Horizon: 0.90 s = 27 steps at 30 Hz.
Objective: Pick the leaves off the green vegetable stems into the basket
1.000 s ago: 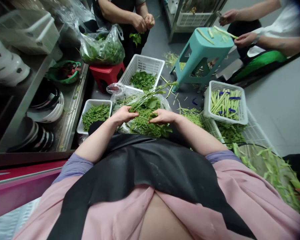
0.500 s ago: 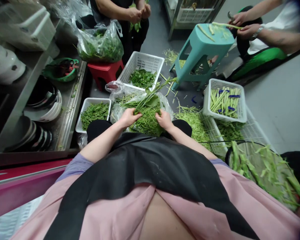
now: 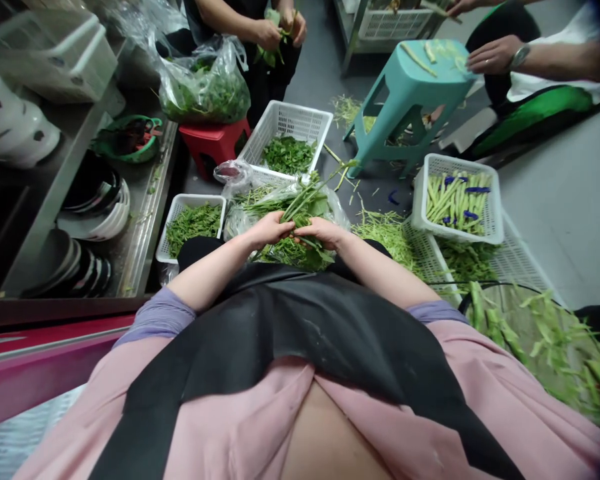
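Observation:
My left hand (image 3: pixel 271 229) is closed around long, thin green stems (image 3: pixel 307 197) that point up and to the right, away from me. Close beside it, my right hand (image 3: pixel 324 232) pinches the leafy greens (image 3: pixel 316 250) at the lower part of the bunch. The two hands almost touch at the fingertips. Beneath them a clear plastic bag (image 3: pixel 237 220) lies spread with more cut greens and stems in it. Exactly which stem lies between the right fingers is hard to make out.
White baskets stand around: one with leafy greens (image 3: pixel 290 155), one at left (image 3: pixel 195 227), one with bundled pale stalks (image 3: pixel 457 203). Peelings (image 3: pixel 387 233) litter the floor. A teal stool (image 3: pixel 415 93) and two co-workers' hands (image 3: pixel 280 32) are beyond. Metal shelving (image 3: pixel 145 220) borders the left.
My right hand has moved left to meet my left hand at the stems. The co-worker at right has drawn both hands apart, one now at the stool's edge.

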{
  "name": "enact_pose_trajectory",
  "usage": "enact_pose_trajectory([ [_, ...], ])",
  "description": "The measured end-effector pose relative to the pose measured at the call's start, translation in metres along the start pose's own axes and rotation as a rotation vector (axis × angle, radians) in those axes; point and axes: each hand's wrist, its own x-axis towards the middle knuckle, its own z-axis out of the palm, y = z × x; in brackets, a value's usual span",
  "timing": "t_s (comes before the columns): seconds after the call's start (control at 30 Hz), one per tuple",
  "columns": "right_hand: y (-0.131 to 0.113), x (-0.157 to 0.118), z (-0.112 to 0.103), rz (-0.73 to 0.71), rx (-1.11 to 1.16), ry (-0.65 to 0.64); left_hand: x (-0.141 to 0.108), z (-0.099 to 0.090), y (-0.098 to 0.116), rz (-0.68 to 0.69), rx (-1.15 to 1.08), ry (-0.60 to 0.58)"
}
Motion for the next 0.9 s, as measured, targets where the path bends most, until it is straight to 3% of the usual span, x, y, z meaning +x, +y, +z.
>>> enact_pose_trajectory([
  [0.2,0.009,-0.011,-0.008,0.018,0.032,-0.056,0.000,-0.006,-0.007,-0.020,0.022,-0.033],
  [0.37,0.014,-0.012,-0.001,-0.041,0.004,-0.052,0.005,-0.003,-0.013,0.052,0.117,-0.026],
  [0.6,0.031,0.000,0.022,-0.213,0.033,0.358,0.024,0.008,-0.029,0.280,0.283,0.263],
  [0.7,0.035,0.005,0.025,-0.340,-0.211,0.566,0.027,0.016,-0.031,0.316,0.398,0.351],
  [0.77,0.034,0.005,0.018,-0.411,-0.313,0.646,0.027,0.018,-0.030,0.323,0.451,0.361],
  [0.9,0.019,-0.013,-0.022,-0.277,0.114,0.746,0.029,0.004,-0.031,0.277,0.434,0.358],
])
